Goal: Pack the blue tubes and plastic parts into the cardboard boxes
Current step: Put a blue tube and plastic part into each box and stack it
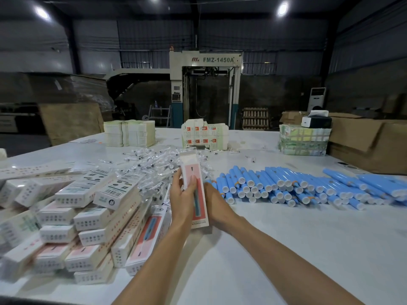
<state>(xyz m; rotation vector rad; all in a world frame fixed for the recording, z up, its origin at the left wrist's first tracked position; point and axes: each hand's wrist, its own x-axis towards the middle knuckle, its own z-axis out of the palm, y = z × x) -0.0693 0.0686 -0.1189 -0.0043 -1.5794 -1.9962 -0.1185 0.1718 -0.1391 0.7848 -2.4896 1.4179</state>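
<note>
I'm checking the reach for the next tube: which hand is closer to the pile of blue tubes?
Right. The right hand grips the box on its right side, beside the near end of the blue tubes. The left hand holds the box's far side.

Dim warehouse w/ corrugated walls, ceiling lamps, FMZ-1450A machine beyond white table.
</note>
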